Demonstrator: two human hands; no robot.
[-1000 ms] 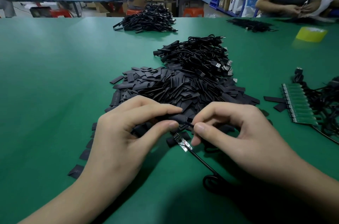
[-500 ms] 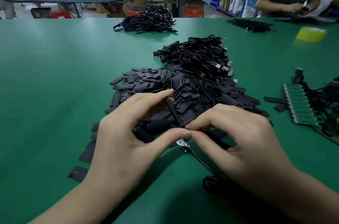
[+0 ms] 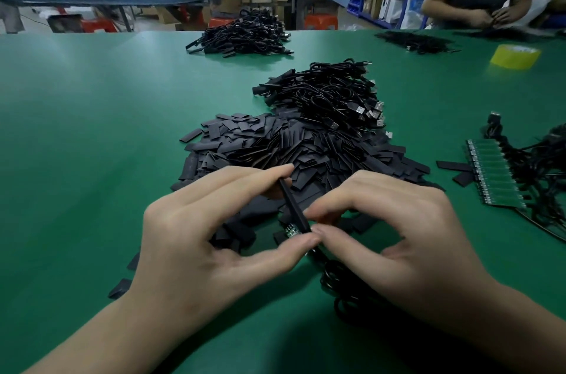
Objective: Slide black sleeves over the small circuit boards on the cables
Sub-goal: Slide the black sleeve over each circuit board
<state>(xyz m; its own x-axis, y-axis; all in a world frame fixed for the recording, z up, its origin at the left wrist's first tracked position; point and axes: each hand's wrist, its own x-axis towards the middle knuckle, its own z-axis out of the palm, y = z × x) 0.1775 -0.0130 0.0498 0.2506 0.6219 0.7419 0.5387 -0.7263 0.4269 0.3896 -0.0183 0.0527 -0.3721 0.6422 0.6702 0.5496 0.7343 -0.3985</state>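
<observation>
Head view: both hands clamped on one black sleeve, above the worktop.

Left hand [image 3: 196, 239]: forefinger tip on the far end of the black sleeve [image 3: 292, 205], thumb curled in at its near end. Right hand [image 3: 398, 239]: forefinger and thumb pinch the same near end, the thumb tip touching the left thumb tip. Small circuit board [image 3: 290, 231]: partly showing at the sleeve's near end, just beyond the left thumb. Cable [image 3: 340, 281]: black, coiled under the right hand. Loose sleeves [image 3: 275, 150]: heaped just beyond both hands. Cable pile [image 3: 330, 98]: further out, behind that heap. Green board strip [image 3: 493, 174]: well right of the right hand, on the green worktop [image 3: 92, 128].
</observation>
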